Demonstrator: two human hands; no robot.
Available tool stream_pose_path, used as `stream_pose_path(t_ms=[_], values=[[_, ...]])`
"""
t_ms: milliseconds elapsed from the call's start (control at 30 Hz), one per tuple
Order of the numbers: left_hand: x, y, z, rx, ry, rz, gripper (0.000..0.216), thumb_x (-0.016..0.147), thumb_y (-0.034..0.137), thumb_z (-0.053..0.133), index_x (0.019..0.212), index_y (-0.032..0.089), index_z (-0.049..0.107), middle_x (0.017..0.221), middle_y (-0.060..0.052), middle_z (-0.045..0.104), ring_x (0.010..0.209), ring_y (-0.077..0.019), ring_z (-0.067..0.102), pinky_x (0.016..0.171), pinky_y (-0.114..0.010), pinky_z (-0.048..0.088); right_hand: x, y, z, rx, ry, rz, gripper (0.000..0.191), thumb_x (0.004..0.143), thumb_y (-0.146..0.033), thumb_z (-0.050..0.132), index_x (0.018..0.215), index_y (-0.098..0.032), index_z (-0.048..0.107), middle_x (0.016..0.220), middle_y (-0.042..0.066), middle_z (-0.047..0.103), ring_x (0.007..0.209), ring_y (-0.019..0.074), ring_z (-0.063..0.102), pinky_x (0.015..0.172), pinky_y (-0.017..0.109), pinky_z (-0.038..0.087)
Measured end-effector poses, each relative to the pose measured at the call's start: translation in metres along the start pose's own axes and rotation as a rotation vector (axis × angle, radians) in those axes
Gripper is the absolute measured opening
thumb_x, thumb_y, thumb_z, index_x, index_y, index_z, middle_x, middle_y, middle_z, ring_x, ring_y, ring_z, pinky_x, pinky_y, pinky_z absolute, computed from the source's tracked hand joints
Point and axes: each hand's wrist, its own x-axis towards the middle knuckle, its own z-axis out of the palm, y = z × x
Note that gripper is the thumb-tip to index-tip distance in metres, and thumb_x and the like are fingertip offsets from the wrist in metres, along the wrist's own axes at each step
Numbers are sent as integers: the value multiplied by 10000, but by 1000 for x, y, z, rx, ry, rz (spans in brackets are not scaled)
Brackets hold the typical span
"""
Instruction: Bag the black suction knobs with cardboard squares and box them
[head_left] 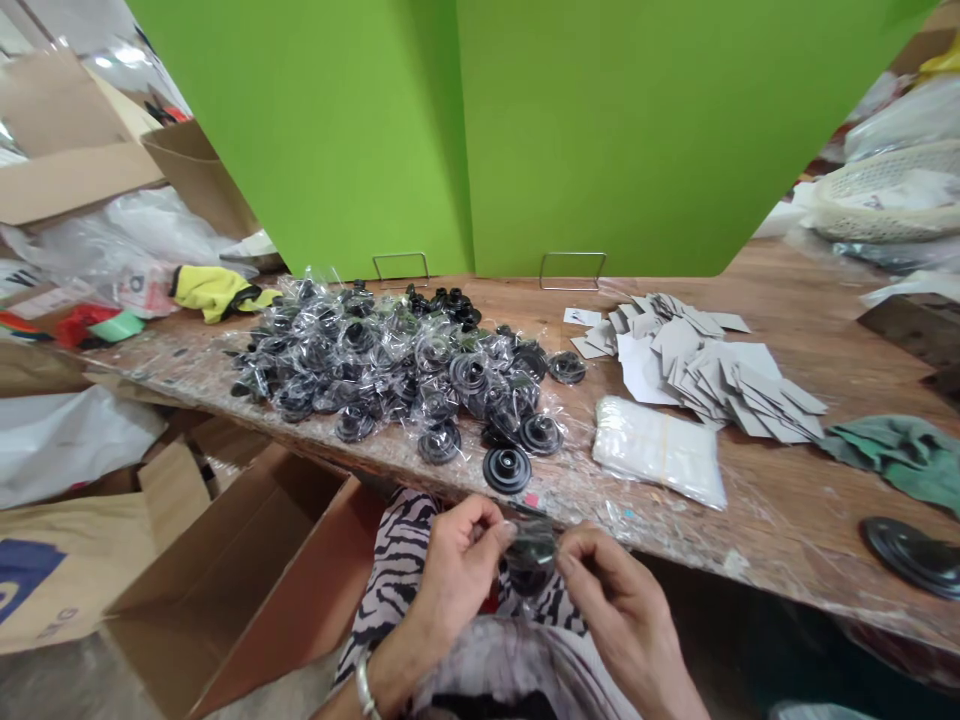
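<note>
Between my two hands, just off the bench's near edge, hangs a clear plastic bag point(531, 548) with a dark round part inside. My left hand point(459, 560) pinches the bag's left upper corner. The right side of it is pinched by the fingers of my right hand point(619, 600). One bare black round part point(507, 469) with a raised centre lies on the bench edge ahead of my left hand. Behind it spreads a heap of black parts wrapped in clear bags point(375, 350). A stack of flat clear bags point(658, 450) lies to the right.
Grey card pieces point(720, 370) lie scattered on the wooden bench point(795, 520). Green boards point(480, 140) stand at the back. At right are a green cloth point(900, 455) and a black disc-shaped part point(911, 555). An open cardboard box point(217, 570) sits below, left of my legs.
</note>
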Motion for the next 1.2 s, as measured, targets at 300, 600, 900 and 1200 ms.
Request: stream_pose_path(t_ms=[300, 600, 900, 1200], values=[[-6, 29, 5, 332, -73, 209, 175, 673, 95, 455, 527, 181, 412, 471, 57, 366, 454, -72, 347, 455, -191, 249, -6, 1, -4, -244, -50, -117, 293, 767, -212, 515, 1058, -229, 490, 891, 22, 557, 708, 132, 555, 631, 234, 480], [1, 38, 3, 12, -95, -41, 149, 596, 88, 496, 512, 178, 412, 423, 79, 364, 390, -45, 316, 378, -153, 235, -1, -5, 0, -369, -204, -296, 196, 861, -375, 444, 916, -217, 545, 786, 28, 554, 675, 144, 540, 572, 241, 442], [23, 13, 0, -58, -10, 50, 114, 710, 280, 569, 680, 181, 521, 530, 41, 494, 439, -87, 452, 430, -190, 377, 16, 6, -20, -351, 145, -129, 245, 852, -255, 464, 615, -202, 427, 661, -30, 406, 559, 85, 445, 522, 203, 389], [53, -30, 16, 592, 241, 585, 268, 734, 133, 551, 997, 185, 531, 919, -70, 560, 907, -230, 509, 786, -380, 446, 90, 22, -45, -266, 540, -81, 156, 786, -294, 547, 675, -195, 499, 842, 7, 473, 705, 114, 507, 586, 230, 453]])
